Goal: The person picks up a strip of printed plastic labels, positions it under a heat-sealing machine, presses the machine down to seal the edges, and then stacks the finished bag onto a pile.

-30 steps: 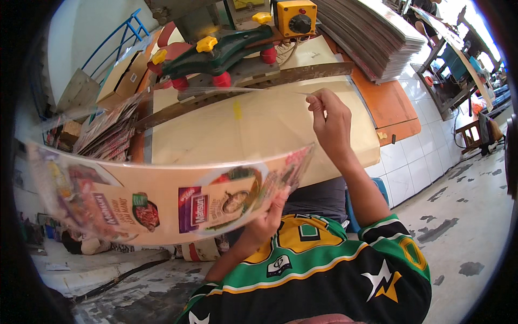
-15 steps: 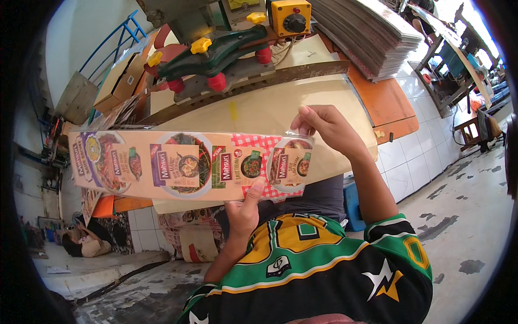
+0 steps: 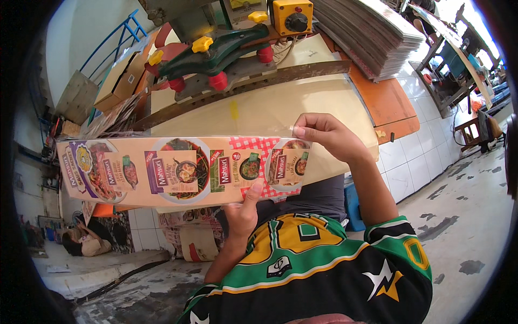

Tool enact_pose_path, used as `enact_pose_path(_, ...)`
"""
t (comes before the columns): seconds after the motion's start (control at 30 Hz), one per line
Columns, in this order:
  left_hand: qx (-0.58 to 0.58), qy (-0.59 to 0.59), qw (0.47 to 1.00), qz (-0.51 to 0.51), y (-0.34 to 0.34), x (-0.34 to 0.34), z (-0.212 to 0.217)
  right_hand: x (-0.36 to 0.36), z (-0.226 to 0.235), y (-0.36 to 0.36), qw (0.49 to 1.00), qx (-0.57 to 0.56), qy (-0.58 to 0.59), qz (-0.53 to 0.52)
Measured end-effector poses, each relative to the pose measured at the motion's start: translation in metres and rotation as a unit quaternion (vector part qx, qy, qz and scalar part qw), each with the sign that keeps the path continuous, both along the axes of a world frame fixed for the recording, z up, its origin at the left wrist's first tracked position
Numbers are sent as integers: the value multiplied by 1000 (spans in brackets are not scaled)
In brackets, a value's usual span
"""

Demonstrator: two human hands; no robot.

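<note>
A long, peach-coloured printed card [image 3: 137,186] with food pictures and a red checked patch at its right end spans the middle of the view. Clear, shiny plastic shows along its upper edge and right end. My left hand [image 3: 244,216] grips the lower edge, thumb on the printed face and the other fingers hidden behind. At the upper right corner, my right hand [image 3: 324,132] has thumb and forefinger pinched on the clear film. Under and behind the card lies a cream board surface [image 3: 324,102] on the worktable.
Beyond the board stands a dark green machine head [image 3: 216,56] with yellow knobs and red feet, beside a yellow control box [image 3: 292,17]. A tall stack of sheets [image 3: 372,38] is at the back right. An open carton [image 3: 120,81] sits left. Another person [image 3: 89,240] is low at far left.
The card has shifted left, with its left end dipping slightly. My right fingers have come down and closed at its upper right corner. My left hand keeps its hold.
</note>
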State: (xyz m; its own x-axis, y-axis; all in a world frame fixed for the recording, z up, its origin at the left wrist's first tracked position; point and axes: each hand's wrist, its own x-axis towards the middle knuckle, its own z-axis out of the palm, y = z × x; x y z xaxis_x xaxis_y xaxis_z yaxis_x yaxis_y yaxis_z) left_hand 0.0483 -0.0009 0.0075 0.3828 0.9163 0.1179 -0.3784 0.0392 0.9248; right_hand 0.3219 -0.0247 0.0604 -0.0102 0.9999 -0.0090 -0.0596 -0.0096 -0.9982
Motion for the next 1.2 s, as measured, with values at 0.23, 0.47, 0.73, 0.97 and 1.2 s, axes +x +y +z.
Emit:
enact_pose_path(0.23, -13, -7, 1000, 1, -5, 7, 1, -21, -14, 6, 939, 82, -246, -226)
enact_pose_path(0.47, 69, 84, 994, 17, -15, 10, -2, -30, -23, 15, 805, 173, -482, -299)
enact_pose_path(0.73, 83, 107, 989, -54, -37, -16, -11, 33, -21, 36, 665, 101, -584, -454)
enact_pose_path(0.97, 28, 108, 979, -172, -32, -17, -25, 17, 16, 14, 797, 91, -512, -309)
enact_pose_path(1.2, -20, 134, 972, -190, -28, 4, -29, -31, 32, -24, 972, 50, -231, 4)
